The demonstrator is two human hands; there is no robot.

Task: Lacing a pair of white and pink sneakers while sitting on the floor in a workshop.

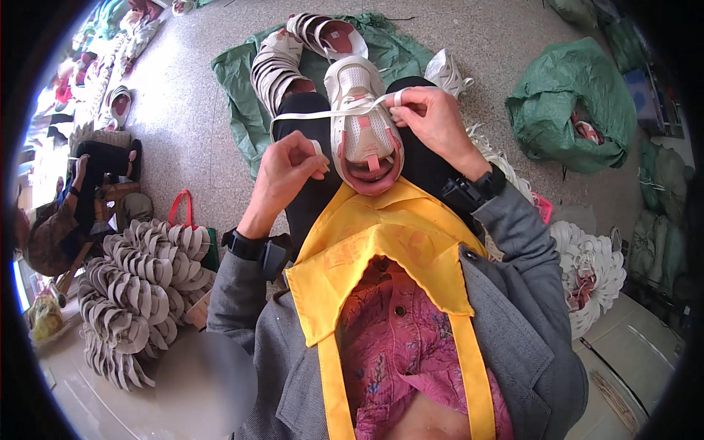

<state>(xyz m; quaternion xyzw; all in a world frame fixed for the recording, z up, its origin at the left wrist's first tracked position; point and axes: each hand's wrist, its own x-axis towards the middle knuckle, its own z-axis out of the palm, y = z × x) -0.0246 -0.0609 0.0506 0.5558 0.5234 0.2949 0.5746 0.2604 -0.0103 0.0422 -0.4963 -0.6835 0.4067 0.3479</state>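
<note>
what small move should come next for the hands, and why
Probably pull the white lace snugger with the right hand, which seems to pinch it beside the shoe, since a long stretch runs out past the shoe's left side.

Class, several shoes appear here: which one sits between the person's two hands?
The pale shoe with the pink collar, crossed by a white lace; the nested shoes lie farther off, over the green sheet.

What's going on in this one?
The wearer's right hand pinches a white lace stretched across a pale, pink-trimmed shoe between the knees. The left hand is raised beside the shoe; whether it grips the lace too is unclear. Nested shoe uppers lie beyond on green sheeting.
</note>
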